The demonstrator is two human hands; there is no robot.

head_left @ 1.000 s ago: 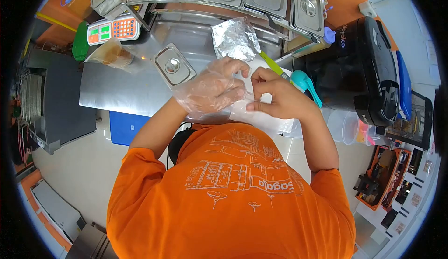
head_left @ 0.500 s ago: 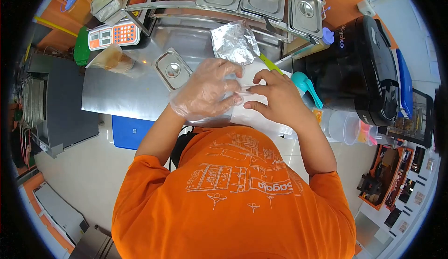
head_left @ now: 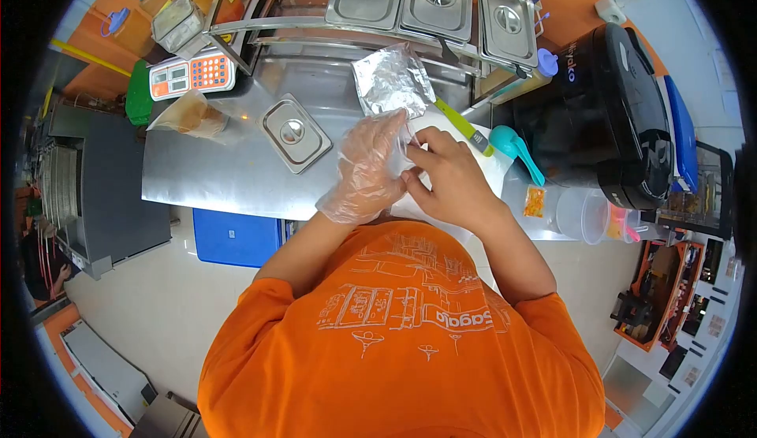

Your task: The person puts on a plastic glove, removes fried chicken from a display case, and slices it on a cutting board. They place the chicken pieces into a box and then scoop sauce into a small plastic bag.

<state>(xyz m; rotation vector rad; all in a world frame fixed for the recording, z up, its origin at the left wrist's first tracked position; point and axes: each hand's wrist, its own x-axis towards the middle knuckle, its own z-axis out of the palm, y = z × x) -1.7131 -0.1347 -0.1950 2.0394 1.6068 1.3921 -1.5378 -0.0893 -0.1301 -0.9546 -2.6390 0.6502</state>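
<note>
A clear disposable plastic glove (head_left: 343, 205) covers my left hand (head_left: 369, 166), whose fingers stretch upward inside it. My right hand (head_left: 453, 178) is bare. Its thumb and fingers pinch the loose plastic on the right side of the glove. Just beyond both hands lies a crumpled sheet of foil (head_left: 390, 79). White paper (head_left: 490, 168) is spread under and beside my right hand. A lime-green handle (head_left: 471, 132) rests on that paper, next to a turquoise scoop (head_left: 516, 152). Left of my gloved hand, a steel pan lid (head_left: 306, 148) lies on the steel table (head_left: 236, 166).
An orange-and-white scale (head_left: 197, 75) and a paper packet (head_left: 189, 115) stand at the left. Lidded steel pans (head_left: 438, 4) sit on the rack behind. On the right are a black cooker (head_left: 591, 115), a clear tub (head_left: 579, 213) and a small sachet (head_left: 535, 201).
My left hand has straightened its fingers and turned more upright. My right hand has shifted slightly left and down and still pinches the plastic. The whole view has tilted a little.
</note>
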